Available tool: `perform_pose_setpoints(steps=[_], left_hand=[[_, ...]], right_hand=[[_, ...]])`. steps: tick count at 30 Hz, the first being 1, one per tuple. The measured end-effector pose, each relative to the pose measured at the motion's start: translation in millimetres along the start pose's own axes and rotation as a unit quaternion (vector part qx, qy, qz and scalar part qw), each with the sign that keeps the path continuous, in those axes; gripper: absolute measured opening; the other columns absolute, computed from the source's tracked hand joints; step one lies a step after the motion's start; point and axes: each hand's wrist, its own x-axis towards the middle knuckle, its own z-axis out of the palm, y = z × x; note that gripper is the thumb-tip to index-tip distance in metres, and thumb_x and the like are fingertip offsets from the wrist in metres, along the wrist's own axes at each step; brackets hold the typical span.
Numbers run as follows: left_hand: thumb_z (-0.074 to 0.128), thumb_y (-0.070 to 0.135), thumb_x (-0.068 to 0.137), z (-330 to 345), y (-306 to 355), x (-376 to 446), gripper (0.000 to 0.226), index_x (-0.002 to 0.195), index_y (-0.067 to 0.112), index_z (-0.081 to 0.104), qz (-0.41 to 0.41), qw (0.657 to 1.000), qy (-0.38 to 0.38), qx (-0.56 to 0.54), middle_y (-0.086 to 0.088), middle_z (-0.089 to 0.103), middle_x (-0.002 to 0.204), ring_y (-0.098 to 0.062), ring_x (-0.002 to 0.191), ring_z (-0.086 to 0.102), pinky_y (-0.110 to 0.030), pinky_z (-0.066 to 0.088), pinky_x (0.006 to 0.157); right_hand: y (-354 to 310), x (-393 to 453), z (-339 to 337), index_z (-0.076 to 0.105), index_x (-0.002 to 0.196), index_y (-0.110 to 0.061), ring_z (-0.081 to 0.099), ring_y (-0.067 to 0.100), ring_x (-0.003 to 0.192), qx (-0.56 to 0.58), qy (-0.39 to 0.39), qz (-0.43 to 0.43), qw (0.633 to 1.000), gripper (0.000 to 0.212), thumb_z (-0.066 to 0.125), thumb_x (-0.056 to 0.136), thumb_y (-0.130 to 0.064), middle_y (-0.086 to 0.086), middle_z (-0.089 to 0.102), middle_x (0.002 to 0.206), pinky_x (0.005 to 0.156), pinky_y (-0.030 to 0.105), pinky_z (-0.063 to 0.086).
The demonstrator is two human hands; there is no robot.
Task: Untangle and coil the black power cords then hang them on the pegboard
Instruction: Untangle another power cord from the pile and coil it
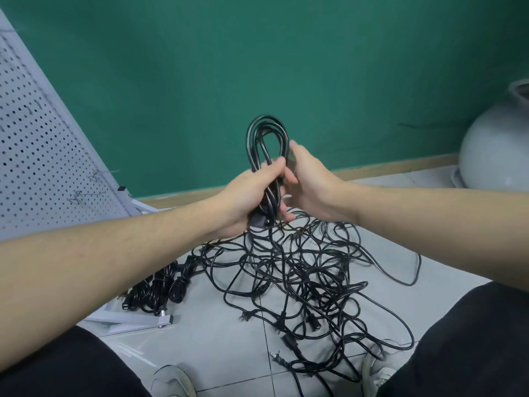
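- Head view: hands are meeting in the middle of the frame, raised above the floor (217, 348).
- Left hand (252, 196) is wrapping its fingers tightly round the lower part of a coiled black cord (266, 138), whose loops are standing upright above the fist against the green wall (286, 53).
- Right hand (306, 181) is lying against the right side of the same coil with its fingers loosely curved; whether it is actually gripping the cord I cannot tell.
- A strand is hanging down from the left fist into the tangled pile of black cords (309, 279) that is sprawling across the tiles between the person's knees, several plugs showing among the loops.
- Three bundled cords (160, 290) are lying side by side left of the pile, near the pegboard's white metal foot (134, 320).
- Pegboard (37, 156) is leaning at the left edge, with wire hooks on it carrying nothing.
- A pale round vessel (495, 150) is sitting at the far right by the wall.
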Motion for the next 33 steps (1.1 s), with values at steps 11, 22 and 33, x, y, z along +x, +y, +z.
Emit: perform_pose_setpoints(steps=[11, 22, 33], left_hand=[[0.047, 0.047, 0.106, -17, 20, 6, 0.037, 0.082, 0.022, 0.062, 0.093, 0.989, 0.117, -0.02, 0.004, 0.05, 0.066, -0.013, 0.05, 0.053, -0.024, 0.045, 0.051], [0.058, 0.053, 0.097, -53, 10, 18, 0.033, 0.087, 0.025, 0.073, 0.082, 0.927, 0.199, 0.307, -0.002, 0.054, 0.055, -0.019, 0.047, 0.054, -0.023, 0.042, 0.049], [0.065, 0.065, 0.088, -47, 3, 8, 0.039, 0.071, 0.03, 0.07, -0.018, 0.908, -0.022, 0.418, 0.016, 0.052, 0.054, -0.003, 0.051, 0.049, -0.016, 0.035, 0.047]], right_hand=[[22, -15, -8, 0.07, 0.11, -0.019, 0.061, 0.012, 0.115, -0.437, -0.229, 0.016, 0.87, 0.022, 0.055, 0.097, -0.027, -0.005, 0.071, 0.117, 0.087, 0.008, 0.044], [14, -2, -14, 0.075, 0.111, -0.018, 0.052, -0.019, 0.073, -0.597, -0.143, -0.171, 0.771, 0.019, 0.064, 0.099, -0.028, -0.021, 0.062, 0.085, 0.07, 0.004, 0.037], [9, -5, -26, 0.072, 0.082, -0.025, 0.057, 0.01, 0.08, -0.643, -0.011, -0.26, 0.72, 0.044, 0.067, 0.077, -0.068, -0.012, 0.062, 0.087, 0.07, 0.026, 0.043]])
